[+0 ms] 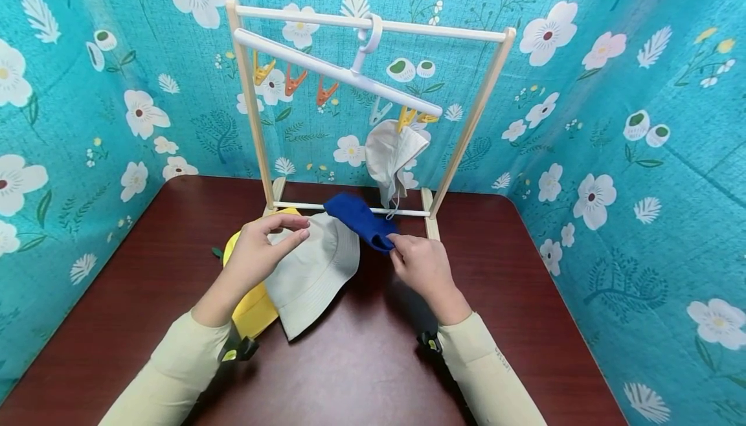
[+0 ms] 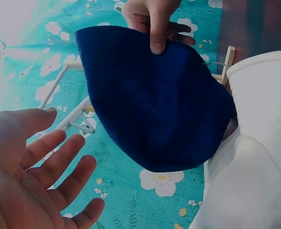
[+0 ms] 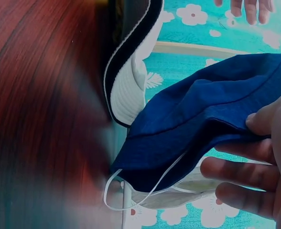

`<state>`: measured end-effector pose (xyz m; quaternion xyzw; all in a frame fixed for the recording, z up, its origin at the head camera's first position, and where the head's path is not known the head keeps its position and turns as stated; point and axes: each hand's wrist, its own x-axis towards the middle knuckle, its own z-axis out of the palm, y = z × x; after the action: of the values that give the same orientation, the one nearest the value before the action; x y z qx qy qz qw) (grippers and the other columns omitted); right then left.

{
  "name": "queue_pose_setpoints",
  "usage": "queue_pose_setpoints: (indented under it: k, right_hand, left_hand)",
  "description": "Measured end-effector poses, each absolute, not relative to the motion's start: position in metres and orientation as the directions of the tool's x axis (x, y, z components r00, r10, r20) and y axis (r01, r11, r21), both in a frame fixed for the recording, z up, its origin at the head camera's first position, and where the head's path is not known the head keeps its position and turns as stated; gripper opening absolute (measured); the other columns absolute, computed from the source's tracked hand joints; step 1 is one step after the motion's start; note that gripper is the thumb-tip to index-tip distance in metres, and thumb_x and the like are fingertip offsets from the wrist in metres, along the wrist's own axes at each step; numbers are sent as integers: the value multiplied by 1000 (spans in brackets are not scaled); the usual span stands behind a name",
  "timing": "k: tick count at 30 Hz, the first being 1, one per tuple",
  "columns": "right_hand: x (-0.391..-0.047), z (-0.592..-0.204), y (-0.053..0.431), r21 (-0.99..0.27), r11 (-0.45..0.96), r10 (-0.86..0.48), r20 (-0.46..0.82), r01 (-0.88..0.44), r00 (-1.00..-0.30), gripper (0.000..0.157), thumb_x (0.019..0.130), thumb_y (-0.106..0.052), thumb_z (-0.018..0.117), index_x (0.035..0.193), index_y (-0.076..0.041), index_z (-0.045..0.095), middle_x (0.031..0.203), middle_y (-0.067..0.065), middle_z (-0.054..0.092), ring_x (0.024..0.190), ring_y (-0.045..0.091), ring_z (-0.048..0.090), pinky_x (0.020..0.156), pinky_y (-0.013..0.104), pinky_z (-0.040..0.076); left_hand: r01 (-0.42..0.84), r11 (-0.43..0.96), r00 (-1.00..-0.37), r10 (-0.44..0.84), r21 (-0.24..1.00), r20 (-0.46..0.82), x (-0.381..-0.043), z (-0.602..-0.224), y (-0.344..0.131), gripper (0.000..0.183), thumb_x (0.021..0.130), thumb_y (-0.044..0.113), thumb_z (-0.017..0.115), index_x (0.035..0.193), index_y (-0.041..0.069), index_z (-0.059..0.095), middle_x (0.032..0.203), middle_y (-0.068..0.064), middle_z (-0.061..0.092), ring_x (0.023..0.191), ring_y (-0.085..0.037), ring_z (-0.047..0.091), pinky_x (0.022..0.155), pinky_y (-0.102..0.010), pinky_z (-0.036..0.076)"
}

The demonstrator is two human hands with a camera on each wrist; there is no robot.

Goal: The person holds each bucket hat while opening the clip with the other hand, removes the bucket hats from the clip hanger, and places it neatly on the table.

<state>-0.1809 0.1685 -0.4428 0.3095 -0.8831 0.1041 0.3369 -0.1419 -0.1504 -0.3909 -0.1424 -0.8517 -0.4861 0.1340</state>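
Observation:
My right hand [image 1: 424, 264] pinches the edge of a dark blue cloth hat [image 1: 357, 215] between thumb and fingers. In the left wrist view the blue hat [image 2: 152, 102] hangs folded flat from that hand; in the right wrist view its opening [image 3: 212, 131] shows near the thumb. My left hand [image 1: 262, 245] is held in the air over the hats on the table, fingers apart and holding nothing. Beneath it lie a pale grey bucket hat [image 1: 317, 270] and, partly hidden under that, a yellow hat [image 1: 256, 309]. The left wrist view shows the left palm [image 2: 30, 186] facing the blue hat.
A wooden rack [image 1: 247, 89] stands at the table's back. From its top bar hangs a tilted white hanger [image 1: 326, 67] with several clips, among them an orange clip [image 1: 294, 81]. A yellow clip [image 1: 406, 117] at the low right end holds a beige hat [image 1: 387, 154] with a cord.

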Motion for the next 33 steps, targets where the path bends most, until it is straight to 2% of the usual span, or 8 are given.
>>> queue_pose_setpoints:
  k: [11, 19, 33]
  right_hand:
    - [-181, -444, 164, 78, 741, -562, 614, -667, -553, 24, 82, -15, 63, 103, -13, 74, 86, -1, 75, 71, 11, 69, 51, 30, 51]
    - [-179, -443, 161, 103, 708, -624, 554, -699, -551, 21, 83, -16, 65, 102, -15, 74, 89, -3, 75, 72, 9, 69, 54, 30, 53]
    - [-179, -448, 158, 147, 651, -721, 426, -745, -546, 21, 83, -20, 66, 103, -18, 73, 87, -7, 74, 67, 5, 65, 50, 27, 49]
  left_hand:
    - [367, 500, -923, 89, 784, 375, -143, -385, -156, 24, 87, 48, 67, 105, 32, 69, 102, 15, 69, 97, -1, 61, 90, -36, 46]
    - [340, 511, -932, 72, 790, 354, -143, -384, -157, 25, 85, 50, 67, 105, 34, 69, 102, 15, 69, 96, -1, 59, 90, -36, 46]
    - [330, 511, -937, 74, 794, 341, -143, -388, -158, 27, 85, 53, 66, 105, 35, 69, 102, 16, 69, 99, -2, 59, 89, -37, 48]
